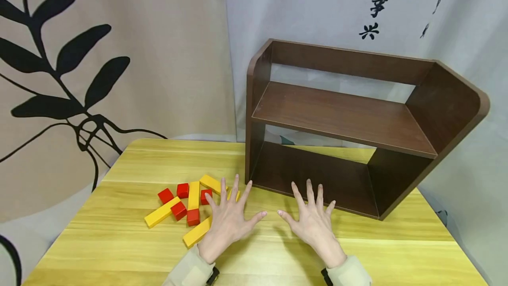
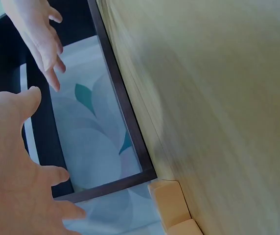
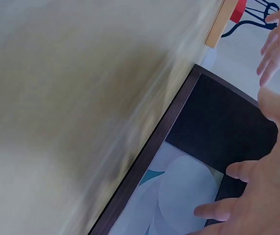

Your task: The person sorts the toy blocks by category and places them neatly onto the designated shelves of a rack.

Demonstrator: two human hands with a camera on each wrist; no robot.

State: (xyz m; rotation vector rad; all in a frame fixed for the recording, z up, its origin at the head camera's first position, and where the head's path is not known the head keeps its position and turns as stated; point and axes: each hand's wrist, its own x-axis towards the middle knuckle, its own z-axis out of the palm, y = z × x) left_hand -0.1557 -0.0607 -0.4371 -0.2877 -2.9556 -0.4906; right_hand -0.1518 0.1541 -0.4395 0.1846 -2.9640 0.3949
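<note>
Both hands hover over the table with fingers spread and nothing held. My left hand (image 1: 230, 222) is just right of a loose group of blocks and covers part of it. Red cubes, such as one red cube (image 1: 193, 217), lie among long yellow blocks, such as one yellow block (image 1: 162, 212). Another yellow block (image 1: 197, 232) runs partly under the left hand. My right hand (image 1: 314, 224) is in front of the brown shelf (image 1: 345, 107), its fingertips overlapping the bottom board in the head view. The left wrist view shows both hands apart, with the shelf frame (image 2: 123, 105) beyond them.
The two-tier shelf stands angled at the table's back right. Behind the wooden table (image 1: 119, 233) hangs a curtain (image 1: 178, 56) with black leaf prints and writing. A dark band (image 1: 213, 276) circles the left wrist, another band (image 1: 326, 276) the right.
</note>
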